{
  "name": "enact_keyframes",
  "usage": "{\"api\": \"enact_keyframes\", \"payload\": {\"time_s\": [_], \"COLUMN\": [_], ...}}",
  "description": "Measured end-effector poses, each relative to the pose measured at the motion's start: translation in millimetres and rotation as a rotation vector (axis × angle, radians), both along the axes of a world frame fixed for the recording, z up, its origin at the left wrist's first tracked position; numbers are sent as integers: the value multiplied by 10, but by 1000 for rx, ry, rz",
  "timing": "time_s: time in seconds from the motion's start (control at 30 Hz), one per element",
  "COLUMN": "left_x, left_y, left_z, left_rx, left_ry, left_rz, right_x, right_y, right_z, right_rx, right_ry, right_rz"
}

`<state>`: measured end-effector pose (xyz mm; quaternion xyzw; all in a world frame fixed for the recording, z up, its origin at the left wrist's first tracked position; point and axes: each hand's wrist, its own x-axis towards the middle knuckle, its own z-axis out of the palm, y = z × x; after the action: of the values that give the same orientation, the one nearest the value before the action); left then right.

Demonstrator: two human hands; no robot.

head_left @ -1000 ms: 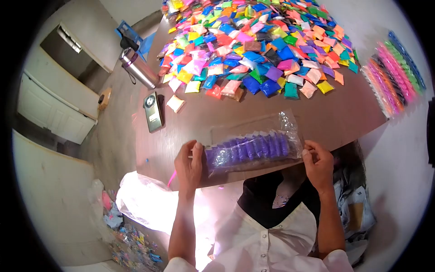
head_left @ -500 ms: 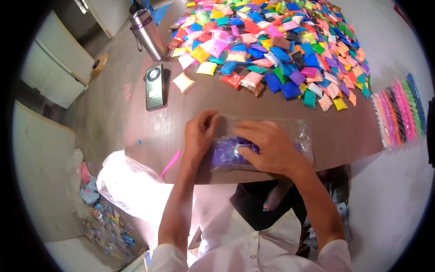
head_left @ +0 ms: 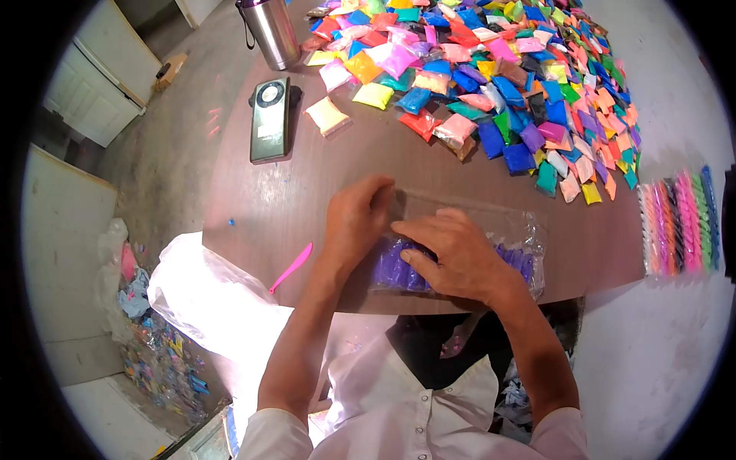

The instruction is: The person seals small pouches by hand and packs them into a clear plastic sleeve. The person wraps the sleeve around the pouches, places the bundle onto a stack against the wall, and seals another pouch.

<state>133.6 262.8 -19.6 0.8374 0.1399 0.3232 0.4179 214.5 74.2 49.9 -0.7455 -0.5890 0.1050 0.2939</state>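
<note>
A clear plastic bag (head_left: 537, 261) holding a row of purple packets (head_left: 395, 268) lies flat near the table's front edge. My right hand (head_left: 456, 249) rests palm down across the middle of the bag, its fingers apart and pointing left. At the bag's left end is my left hand (head_left: 359, 215), with its fingers curled at the upper left corner; whether they pinch the plastic is hidden. The right hand covers the middle packets.
Many colourful packets (head_left: 475, 77) are heaped at the back. A phone-like device (head_left: 271, 126), a steel flask (head_left: 272, 34) and a single pale packet (head_left: 327, 115) stand or lie left of them. A pink knife-like tool (head_left: 291, 268) lies front left; coloured bundled strips (head_left: 678, 226) are at right.
My right hand has moved from the bag's right end onto its middle. My left hand has shifted to the bag's upper left corner. The view has also shifted.
</note>
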Motion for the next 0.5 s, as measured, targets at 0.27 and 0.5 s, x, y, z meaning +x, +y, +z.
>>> {"api": "enact_keyframes", "payload": {"time_s": [0.27,0.5], "left_x": [-11,-3], "left_y": [11,-2], "left_z": [22,3], "left_rx": [-92,-74], "left_ry": [31,-2], "left_rz": [4,-2], "right_x": [-40,-50], "right_y": [114,-29], "right_z": [17,135], "right_rx": [-60,14], "right_ry": [181,13], "right_rz": [-35,-70]}}
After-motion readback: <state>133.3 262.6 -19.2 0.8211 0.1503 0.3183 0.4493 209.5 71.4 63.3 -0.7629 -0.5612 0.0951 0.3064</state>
